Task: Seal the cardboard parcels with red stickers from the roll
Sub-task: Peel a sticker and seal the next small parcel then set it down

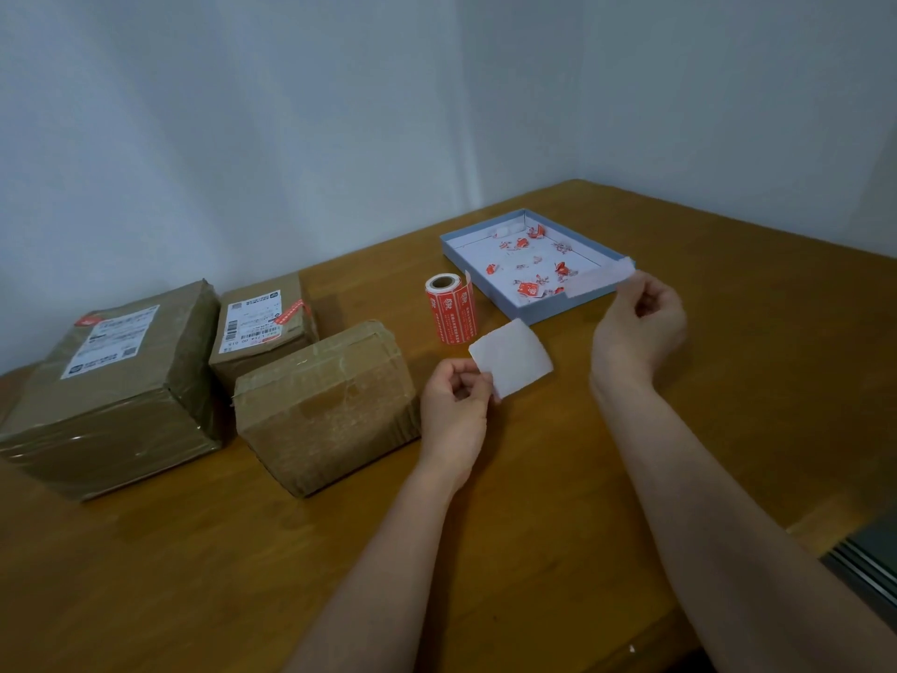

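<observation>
Wooden table [534, 527] in a corner of pale, perhaps bluish walls [291, 114].

We are finding open wooden tabletop [534, 527] in front.
Three brown cardboard parcels [320, 405] are crowding the left side, while the upright red sticker roll [450, 308] and shallow blue-grey tray [490, 279] are blocking the far middle.

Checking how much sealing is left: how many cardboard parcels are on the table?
3. A large parcel sits at the far left, a smaller parcel behind to its right, and a plain parcel nearest the left hand. None seems hidden.
</observation>
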